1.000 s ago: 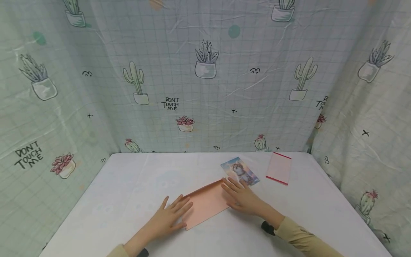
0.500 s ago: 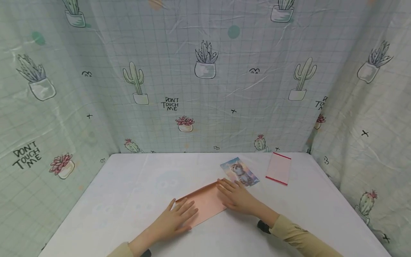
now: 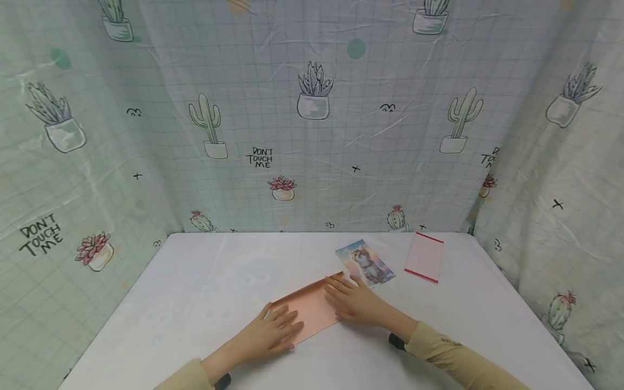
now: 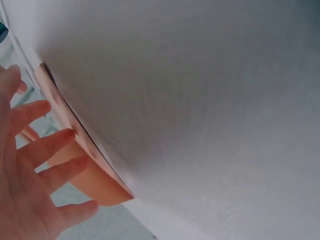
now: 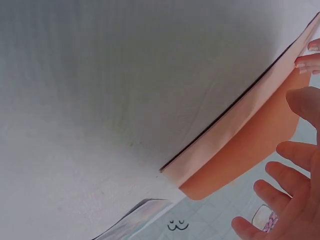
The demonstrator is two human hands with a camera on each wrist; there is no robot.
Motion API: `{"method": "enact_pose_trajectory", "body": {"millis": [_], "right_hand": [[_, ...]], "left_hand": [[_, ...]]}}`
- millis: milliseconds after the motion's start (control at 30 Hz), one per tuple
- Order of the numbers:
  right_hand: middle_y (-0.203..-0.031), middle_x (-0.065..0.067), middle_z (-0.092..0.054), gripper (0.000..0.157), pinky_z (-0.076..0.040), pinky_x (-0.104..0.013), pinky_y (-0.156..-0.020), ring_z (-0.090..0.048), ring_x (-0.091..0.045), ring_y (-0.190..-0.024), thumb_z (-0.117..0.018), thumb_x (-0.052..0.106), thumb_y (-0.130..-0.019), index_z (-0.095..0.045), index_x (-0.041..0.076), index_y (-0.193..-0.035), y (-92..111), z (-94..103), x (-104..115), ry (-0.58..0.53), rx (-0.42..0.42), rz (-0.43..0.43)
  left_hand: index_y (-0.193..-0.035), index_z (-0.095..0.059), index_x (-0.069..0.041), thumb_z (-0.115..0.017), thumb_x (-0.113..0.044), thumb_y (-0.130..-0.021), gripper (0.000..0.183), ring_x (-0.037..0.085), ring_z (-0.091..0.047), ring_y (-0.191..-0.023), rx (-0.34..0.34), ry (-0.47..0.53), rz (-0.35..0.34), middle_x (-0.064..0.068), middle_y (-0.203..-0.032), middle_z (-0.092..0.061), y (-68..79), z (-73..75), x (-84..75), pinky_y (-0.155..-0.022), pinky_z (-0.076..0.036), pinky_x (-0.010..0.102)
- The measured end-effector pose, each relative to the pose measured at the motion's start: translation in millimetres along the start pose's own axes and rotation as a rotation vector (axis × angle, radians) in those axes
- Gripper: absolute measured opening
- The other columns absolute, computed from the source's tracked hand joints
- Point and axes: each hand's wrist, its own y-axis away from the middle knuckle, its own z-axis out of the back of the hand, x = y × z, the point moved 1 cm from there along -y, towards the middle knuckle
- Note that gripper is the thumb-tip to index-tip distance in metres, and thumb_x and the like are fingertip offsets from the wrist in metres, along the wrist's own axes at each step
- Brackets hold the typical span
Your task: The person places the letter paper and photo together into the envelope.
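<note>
A sheet of peach-coloured paper (image 3: 312,311) lies slanted on the table, its far long edge folded up into a flap. My left hand (image 3: 265,333) rests on its left end with fingers spread and fairly straight. Over the right end lies my right hand (image 3: 358,303), fingers extended. In the left wrist view, the left fingers (image 4: 55,142) reach across the paper (image 4: 102,185), whose darker orange flap stands up from the table. The right wrist view shows the same raised flap (image 5: 230,162) beside the right fingers (image 5: 292,155). Neither hand pinches the paper.
A kitten picture card (image 3: 366,264) lies just beyond the right hand. Farther right is a flat, pale pink rectangle (image 3: 424,257) with red strips at both ends. The white table (image 3: 214,271) is enclosed by cactus-print curtains (image 3: 317,146).
My left hand has slid slightly right along the paper and the right hand slightly left, so they are closer together. The flap stays raised.
</note>
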Motion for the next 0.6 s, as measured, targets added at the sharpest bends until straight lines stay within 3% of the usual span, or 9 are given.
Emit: {"method": "enact_pose_trajectory", "body": {"millis": [233, 600], "right_hand": [[-0.14, -0.008, -0.039, 0.058, -0.037, -0.052, -0.096, -0.038, -0.025, -0.128, -0.057, 0.039, -0.083, -0.044, 0.011, -0.132, -2.9, -0.2, -0.9, 0.06, -0.022, 0.034], [-0.142, -0.005, -0.038, 0.056, -0.036, -0.049, -0.098, -0.037, -0.022, -0.129, -0.056, 0.041, -0.084, -0.044, 0.014, -0.132, -7.2, -3.9, -1.8, 0.107, 0.004, 0.046]], "left_hand": [[-0.128, -0.048, -0.025, -0.035, -0.047, -0.093, 0.043, 0.027, -0.046, -0.122, 0.035, -0.03, -0.006, 0.004, -0.133, -0.048, -1.5, 3.2, 1.0, -0.096, -0.033, 0.056], [-0.124, -0.052, -0.026, -0.041, -0.046, -0.091, 0.041, 0.026, -0.05, -0.117, 0.007, -0.094, -0.046, 0.004, -0.129, -0.052, -3.5, 2.0, 1.3, -0.093, -0.036, 0.056]]}}
